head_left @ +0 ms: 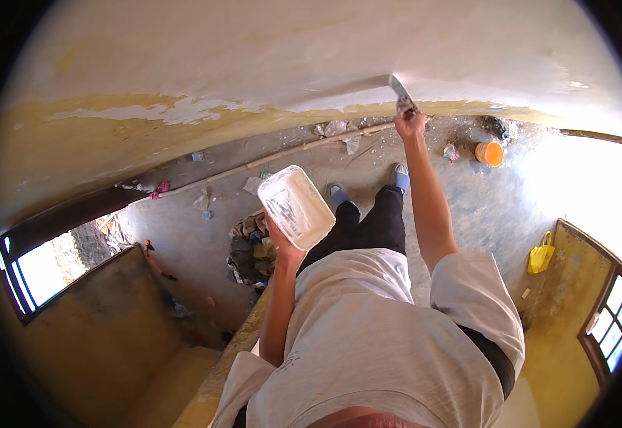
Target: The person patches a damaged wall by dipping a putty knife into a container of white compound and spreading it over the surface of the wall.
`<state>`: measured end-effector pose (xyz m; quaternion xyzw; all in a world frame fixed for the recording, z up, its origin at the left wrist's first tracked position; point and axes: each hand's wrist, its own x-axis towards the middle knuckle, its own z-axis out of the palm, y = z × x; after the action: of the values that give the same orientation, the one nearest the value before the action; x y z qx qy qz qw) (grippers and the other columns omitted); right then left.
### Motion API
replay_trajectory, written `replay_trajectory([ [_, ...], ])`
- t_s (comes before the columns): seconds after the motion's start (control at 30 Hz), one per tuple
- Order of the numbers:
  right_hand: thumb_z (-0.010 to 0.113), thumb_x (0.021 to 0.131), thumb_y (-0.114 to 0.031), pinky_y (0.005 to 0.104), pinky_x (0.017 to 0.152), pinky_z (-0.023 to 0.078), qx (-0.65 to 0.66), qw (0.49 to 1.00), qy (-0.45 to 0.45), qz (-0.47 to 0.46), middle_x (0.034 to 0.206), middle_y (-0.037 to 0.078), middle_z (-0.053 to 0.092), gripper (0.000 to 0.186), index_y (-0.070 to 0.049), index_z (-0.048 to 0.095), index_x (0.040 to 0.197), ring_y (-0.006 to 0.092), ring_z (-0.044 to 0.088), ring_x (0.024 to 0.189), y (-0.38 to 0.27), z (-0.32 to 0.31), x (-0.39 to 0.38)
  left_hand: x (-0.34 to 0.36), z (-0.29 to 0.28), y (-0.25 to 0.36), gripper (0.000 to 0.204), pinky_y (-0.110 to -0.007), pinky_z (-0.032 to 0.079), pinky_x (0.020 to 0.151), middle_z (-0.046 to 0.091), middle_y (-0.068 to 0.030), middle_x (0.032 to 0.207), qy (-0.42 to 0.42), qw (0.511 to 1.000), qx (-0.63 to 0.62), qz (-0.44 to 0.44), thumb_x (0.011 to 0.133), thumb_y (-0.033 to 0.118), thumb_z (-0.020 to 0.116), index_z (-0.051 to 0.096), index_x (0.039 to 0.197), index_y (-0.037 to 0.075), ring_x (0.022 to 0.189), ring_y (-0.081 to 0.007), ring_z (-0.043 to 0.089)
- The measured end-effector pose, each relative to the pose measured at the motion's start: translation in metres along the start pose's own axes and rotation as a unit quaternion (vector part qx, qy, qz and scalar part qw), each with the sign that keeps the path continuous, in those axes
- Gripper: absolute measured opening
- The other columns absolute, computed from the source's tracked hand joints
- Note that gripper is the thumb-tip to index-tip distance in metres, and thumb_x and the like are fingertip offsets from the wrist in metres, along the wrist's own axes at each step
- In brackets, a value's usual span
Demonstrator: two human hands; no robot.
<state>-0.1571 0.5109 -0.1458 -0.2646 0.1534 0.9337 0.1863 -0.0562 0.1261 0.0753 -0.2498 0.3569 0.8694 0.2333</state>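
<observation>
My left hand (282, 239) is wrapped round the near left side of a white rectangular tub (298, 208), held at waist height and tilted so its inside shows. White paste is smeared over the tub's bottom and walls. Stretched out ahead, my right hand (411, 123) grips a putty knife (401, 91) by its handle. The wide metal blade meets the wall (325, 64), which is coated with white filler above and bare yellowish paint lower down. Part of the handle is hidden by my fingers.
On the floor lie a long pole (275, 155) along the wall's foot, plastic scraps and a dark sack (250, 250) of rubbish. An orange bucket (489, 153) stands at the right, and a yellow bag (540, 255) hangs farther right. Windows flank the room.
</observation>
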Motion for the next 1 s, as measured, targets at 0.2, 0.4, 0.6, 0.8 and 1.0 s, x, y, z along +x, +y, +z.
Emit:
replay_trajectory([
  [0.2,0.052,0.089,-0.006,0.0217,0.053,0.054,-0.164,0.987,-0.003,-0.004,0.077,0.010,0.063,0.013,0.004,0.060,0.094,0.0156,0.060,0.060,0.035,-0.021,-0.041,0.004,-0.005,-0.007,0.056,-0.044,0.045,0.103,0.055,-0.0021,0.135,-0.041,0.998,-0.050,-0.004,0.098,0.053,0.042,0.047,0.140,0.016,0.122,-0.0232,0.055],
  [0.4,0.043,0.094,-0.009,0.0301,0.067,0.053,-0.243,0.963,0.005,0.114,0.095,0.013,0.064,0.025,0.006,0.054,0.111,0.0213,0.062,0.078,0.158,-0.033,-0.021,0.003,-0.012,-0.006,0.055,-0.043,0.045,0.103,0.056,-0.0014,0.134,-0.012,0.999,-0.030,0.033,0.098,0.052,0.042,0.046,0.140,0.017,0.122,-0.0226,0.055],
  [0.6,0.040,0.092,-0.005,0.0303,0.065,0.053,-0.154,0.969,-0.098,0.167,0.081,0.013,0.055,0.012,0.004,0.048,0.092,0.0205,0.056,0.071,0.192,-0.036,0.033,-0.003,-0.011,-0.004,0.052,-0.042,0.047,0.100,0.056,-0.0010,0.133,-0.017,0.997,-0.038,0.060,0.100,0.050,0.040,0.047,0.139,0.016,0.120,-0.0220,0.056],
  [0.8,0.038,0.090,-0.004,0.0231,0.053,0.054,-0.008,0.992,-0.039,0.118,0.076,0.015,0.057,0.018,0.011,0.049,0.090,0.0189,0.058,0.062,0.149,-0.017,0.050,-0.008,-0.016,0.004,0.053,-0.043,0.047,0.100,0.057,-0.0015,0.132,-0.035,0.998,-0.047,0.033,0.099,0.052,0.041,0.048,0.138,0.016,0.119,-0.0225,0.057],
  [1.0,0.036,0.093,-0.009,0.0195,0.049,0.050,-0.002,1.000,-0.016,0.017,0.074,0.013,0.056,0.024,0.008,0.051,0.085,0.0161,0.055,0.057,0.024,-0.004,0.025,0.007,-0.024,-0.010,0.056,-0.043,0.045,0.102,0.055,-0.0026,0.134,-0.003,1.000,-0.009,0.018,0.099,0.053,0.041,0.046,0.140,0.015,0.121,-0.0229,0.055],
])
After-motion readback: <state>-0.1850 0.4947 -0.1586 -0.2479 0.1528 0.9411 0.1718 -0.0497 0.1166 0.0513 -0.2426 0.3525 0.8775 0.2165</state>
